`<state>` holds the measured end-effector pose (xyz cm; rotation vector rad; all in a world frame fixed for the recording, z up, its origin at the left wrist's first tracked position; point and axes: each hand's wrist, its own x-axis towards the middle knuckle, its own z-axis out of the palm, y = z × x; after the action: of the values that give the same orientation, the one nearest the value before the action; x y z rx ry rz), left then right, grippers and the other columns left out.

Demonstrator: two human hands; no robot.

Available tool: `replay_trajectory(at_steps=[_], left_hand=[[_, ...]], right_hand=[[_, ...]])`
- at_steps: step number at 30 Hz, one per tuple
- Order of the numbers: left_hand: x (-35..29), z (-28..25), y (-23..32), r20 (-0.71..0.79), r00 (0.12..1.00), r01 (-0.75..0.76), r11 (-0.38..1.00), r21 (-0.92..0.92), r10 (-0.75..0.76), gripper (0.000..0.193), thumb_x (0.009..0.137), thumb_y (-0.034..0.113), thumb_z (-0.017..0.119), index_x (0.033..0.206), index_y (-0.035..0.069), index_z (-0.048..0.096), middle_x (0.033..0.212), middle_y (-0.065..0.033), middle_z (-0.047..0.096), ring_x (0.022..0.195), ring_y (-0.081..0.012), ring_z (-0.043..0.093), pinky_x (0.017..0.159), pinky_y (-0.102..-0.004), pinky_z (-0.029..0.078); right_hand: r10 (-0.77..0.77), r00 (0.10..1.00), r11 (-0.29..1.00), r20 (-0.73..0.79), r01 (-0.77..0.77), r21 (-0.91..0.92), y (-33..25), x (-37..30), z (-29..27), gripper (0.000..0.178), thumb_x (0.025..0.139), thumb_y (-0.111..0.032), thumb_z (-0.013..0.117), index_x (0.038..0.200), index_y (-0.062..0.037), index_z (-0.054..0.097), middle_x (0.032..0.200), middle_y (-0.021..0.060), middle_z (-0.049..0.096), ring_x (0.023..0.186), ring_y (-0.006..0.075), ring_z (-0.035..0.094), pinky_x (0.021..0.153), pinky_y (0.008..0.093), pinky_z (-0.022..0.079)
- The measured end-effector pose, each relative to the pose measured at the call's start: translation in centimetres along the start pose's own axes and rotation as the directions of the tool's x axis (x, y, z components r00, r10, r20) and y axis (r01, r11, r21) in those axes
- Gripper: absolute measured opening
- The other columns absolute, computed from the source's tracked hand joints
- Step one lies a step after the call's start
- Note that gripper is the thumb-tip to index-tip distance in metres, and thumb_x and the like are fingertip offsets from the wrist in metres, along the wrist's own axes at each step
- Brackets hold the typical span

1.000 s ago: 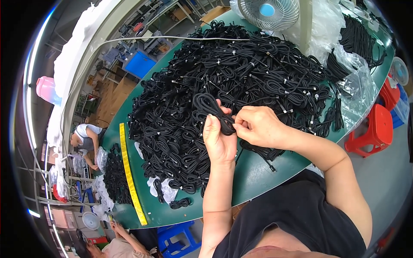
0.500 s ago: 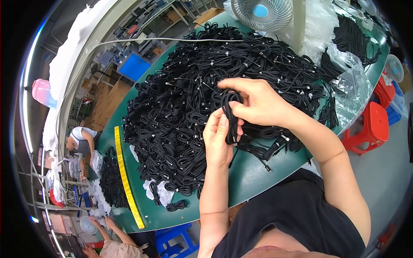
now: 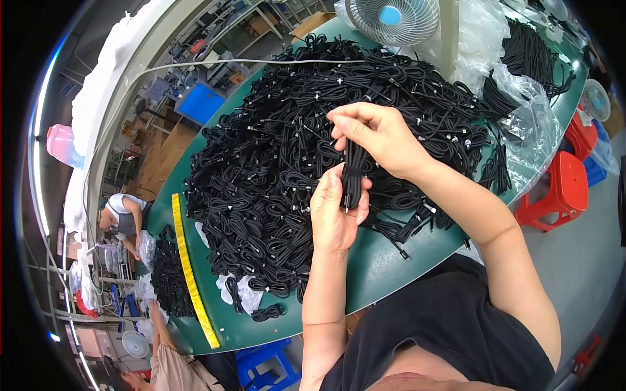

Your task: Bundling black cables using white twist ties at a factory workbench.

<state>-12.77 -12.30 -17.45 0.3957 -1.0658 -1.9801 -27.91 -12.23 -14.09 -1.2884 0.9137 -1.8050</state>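
Observation:
A coiled black cable (image 3: 353,174) with a dark band round its middle is held upright over the pile. My left hand (image 3: 331,208) grips its lower part, thumb on one side and fingertips showing on the other. My right hand (image 3: 385,140) is closed at the top of the coil, thumb and forefinger pinched together, the other fingers curled against the cable. The coil's upper end is partly hidden behind that hand. Beyond and around both hands lies a large heap of similar black cables (image 3: 261,169) with metal plugs, on a green table (image 3: 385,260).
A yellow strip (image 3: 190,274) crosses the table at left, with a smaller cable pile (image 3: 171,277) beyond it. A fan (image 3: 394,19) and a post (image 3: 450,42) stand at the far side. Clear plastic bags (image 3: 531,130) and red stools (image 3: 562,186) are at right. Two people work at far left.
My right hand has shifted up and slightly left along the coil, its fingers now pinched. The coil has turned, showing its band. At lower left, a co-worker's arm has moved.

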Motion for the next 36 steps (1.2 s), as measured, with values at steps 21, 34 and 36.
replay_trajectory(at_steps=[21, 34, 36], left_hand=[[-0.3, -0.2, -0.8, -0.035, 0.954, -0.268, 0.904, 0.333, 0.296, 0.032, 0.085, 0.002, 0.057, 0.115, -0.006, 0.048, 0.089, -0.0111, 0.059, 0.064, -0.0138, 0.059, 0.054, -0.0227, 0.051], [-0.9, 1.7, -1.2, 0.184, 0.968, 0.177, 0.984, -0.008, -0.173, 0.045, 0.093, 0.041, 0.041, 0.11, 0.0, 0.045, 0.086, -0.0157, 0.056, 0.055, -0.0109, 0.045, 0.045, -0.0197, 0.035], [-1.6, 2.7, -2.0, 0.015, 0.994, 0.107, 0.989, 0.106, -0.109, 0.039, 0.094, 0.04, 0.039, 0.102, 0.002, 0.046, 0.077, -0.0099, 0.054, 0.05, -0.0078, 0.039, 0.042, -0.0172, 0.028]], right_hand=[[0.295, 0.928, 0.797, -0.225, -0.109, 0.594, -1.3, 1.3, 0.7, 0.018, 0.09, -0.013, 0.051, 0.099, 0.0017, 0.056, 0.074, 0.0065, 0.057, 0.057, 0.0106, 0.052, 0.052, 0.026, 0.049], [-0.003, 0.999, 0.963, 0.053, -0.011, 0.27, -3.5, -1.3, 0.9, 0.024, 0.093, -0.021, 0.05, 0.091, 0.0014, 0.058, 0.057, 0.0031, 0.054, 0.039, 0.0034, 0.039, 0.036, 0.0181, 0.031], [-0.08, 0.996, 0.984, -0.036, 0.085, 0.156, -2.7, -1.9, 1.4, 0.022, 0.093, -0.018, 0.049, 0.091, 0.0007, 0.059, 0.058, 0.0018, 0.054, 0.042, 0.0028, 0.042, 0.038, 0.0174, 0.033]])
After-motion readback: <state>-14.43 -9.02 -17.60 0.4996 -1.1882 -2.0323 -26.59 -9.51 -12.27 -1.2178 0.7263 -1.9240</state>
